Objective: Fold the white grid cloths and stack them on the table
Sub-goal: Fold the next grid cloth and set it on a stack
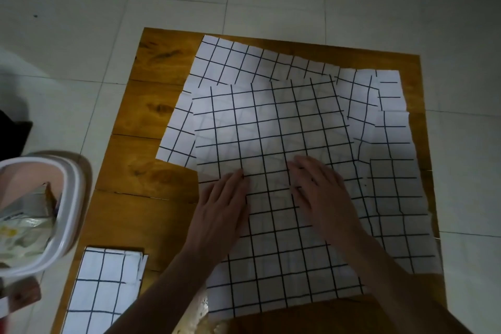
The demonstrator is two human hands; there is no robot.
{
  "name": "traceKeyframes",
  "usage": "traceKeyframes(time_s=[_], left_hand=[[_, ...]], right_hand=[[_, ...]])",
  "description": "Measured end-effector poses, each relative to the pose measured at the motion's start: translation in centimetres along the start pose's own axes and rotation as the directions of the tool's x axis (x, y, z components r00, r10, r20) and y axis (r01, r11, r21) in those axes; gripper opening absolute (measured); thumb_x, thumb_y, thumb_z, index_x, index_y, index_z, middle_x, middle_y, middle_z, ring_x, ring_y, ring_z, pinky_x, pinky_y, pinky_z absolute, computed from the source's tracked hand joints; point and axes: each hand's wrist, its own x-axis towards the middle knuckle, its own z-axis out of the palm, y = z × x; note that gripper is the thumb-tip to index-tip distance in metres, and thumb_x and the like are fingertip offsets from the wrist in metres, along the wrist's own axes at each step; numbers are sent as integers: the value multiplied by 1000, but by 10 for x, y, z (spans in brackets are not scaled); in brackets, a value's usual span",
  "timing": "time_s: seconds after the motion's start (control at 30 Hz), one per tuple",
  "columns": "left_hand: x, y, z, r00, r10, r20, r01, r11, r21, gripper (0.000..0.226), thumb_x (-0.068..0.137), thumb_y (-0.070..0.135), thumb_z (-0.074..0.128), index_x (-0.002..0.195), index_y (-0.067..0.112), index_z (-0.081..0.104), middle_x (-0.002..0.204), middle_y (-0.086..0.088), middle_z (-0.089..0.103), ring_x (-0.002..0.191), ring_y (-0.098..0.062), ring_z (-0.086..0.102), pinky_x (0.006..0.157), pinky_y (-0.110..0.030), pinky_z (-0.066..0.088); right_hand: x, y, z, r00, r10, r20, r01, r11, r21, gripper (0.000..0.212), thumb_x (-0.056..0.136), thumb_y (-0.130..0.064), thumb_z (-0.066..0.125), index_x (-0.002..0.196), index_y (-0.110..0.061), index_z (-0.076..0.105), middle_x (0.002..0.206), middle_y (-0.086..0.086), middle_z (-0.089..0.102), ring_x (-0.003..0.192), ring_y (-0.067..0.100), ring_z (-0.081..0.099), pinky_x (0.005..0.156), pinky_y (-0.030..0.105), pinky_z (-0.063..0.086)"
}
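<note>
Grid cloth (271, 127) lies under left hand (219, 206) and right hand (322, 192), both pressing flat, fingers straight.

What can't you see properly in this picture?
- Head view: how many grid cloths lie spread in layers; the top one covers the rest.
- Folded cloth: its near end is cut off by the bottom edge.
- White tub, left edge: cut off and blurred, contents unclear.
- Cloth under the left hand and right hand: hidden.
</note>
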Motion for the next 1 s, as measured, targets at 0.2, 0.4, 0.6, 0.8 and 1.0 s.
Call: traceKeyframes(time_s=[0.2, 0.4, 0.6, 0.8, 1.0], left_hand=[[13, 1, -2, 997, -68, -42, 66, 997, -32, 48, 104, 36, 46, 144, 13, 59, 149, -6, 57, 132, -27, 53, 101, -45, 50], [22, 6, -6, 989, -117, -95, 105, 987, -124, 32, 101, 34, 54, 123, 18, 71, 129, 1, 67, 120, -23, 58, 96, -40, 46], [34, 6, -24, 989, -79, -126, 54, 980, -190, 16, 98, 30, 60, 103, 20, 71, 110, 4, 67, 106, -18, 59, 91, -36, 45], [52, -3, -63, 985, 59, -163, -98, 964, -246, 7, 99, 18, 65, 103, 15, 68, 103, 0, 68, 94, -16, 63, 81, -35, 55], [90, -16, -126, 969, 156, -192, -172, 982, -73, 25, 104, 23, 57, 124, 15, 69, 82, -2, 73, 68, -19, 68, 63, -29, 52]], right_hand=[[13, 18, 1, 991, -96, -90, 94, 995, -29, 23, 94, -25, 68, 114, -17, 75, 132, 2, 65, 121, 28, 61, 109, 39, 34], [16, 20, -4, 984, -127, -122, 127, 992, -7, 13, 95, -24, 70, 106, -17, 75, 117, 0, 70, 108, 24, 62, 102, 39, 39], [16, 25, -30, 975, -162, -150, 170, 985, 39, 27, 103, -33, 51, 105, -16, 72, 101, -3, 72, 95, 21, 65, 98, 36, 42], [28, 41, -57, 960, -267, -80, 273, 960, 64, 31, 100, -35, 50, 105, -14, 73, 94, 0, 71, 84, 21, 66, 79, 38, 54], [60, 44, -102, 919, -342, -197, 334, 940, -75, 28, 101, -26, 54, 105, -11, 78, 94, 5, 73, 84, 27, 69, 74, 42, 56]])
